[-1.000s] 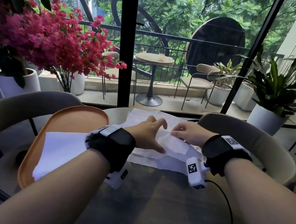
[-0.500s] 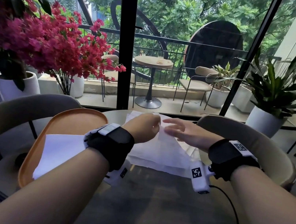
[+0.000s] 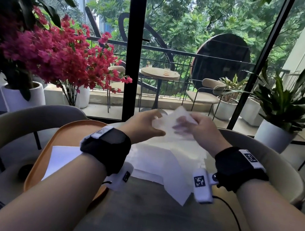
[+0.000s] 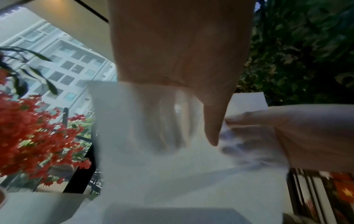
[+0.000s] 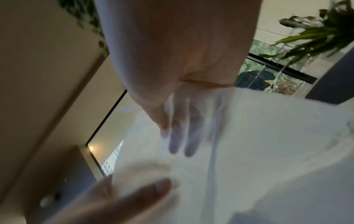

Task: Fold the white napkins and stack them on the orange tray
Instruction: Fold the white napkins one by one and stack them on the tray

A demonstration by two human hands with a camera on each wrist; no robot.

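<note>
I hold one thin white napkin point(image 3: 167, 126) up in the air over the far side of the table. My left hand point(image 3: 152, 123) pinches its left part, and in the left wrist view the thumb point(image 4: 210, 124) lies in front of the sheet point(image 4: 153, 166) with the fingers showing through it. My right hand point(image 3: 188, 124) pinches the right part, its fingers behind the napkin point(image 5: 258, 144). Below lies a loose pile of white napkins point(image 3: 160, 162). The orange tray point(image 3: 47, 151) sits at the left and carries a flat folded napkin point(image 3: 62, 159).
The grey round table point(image 3: 152, 214) has two curved beige chairs behind it, one at the left point(image 3: 19, 115) and one at the right point(image 3: 278, 166). A black cable point(image 3: 238, 227) trails from my right wrist. Pink flowers point(image 3: 57, 55) in a white pot stand far left by the window.
Both hands have risen from the pile on the table and lifted a single napkin clear of it. The hanging sheet now trails down toward the pile.
</note>
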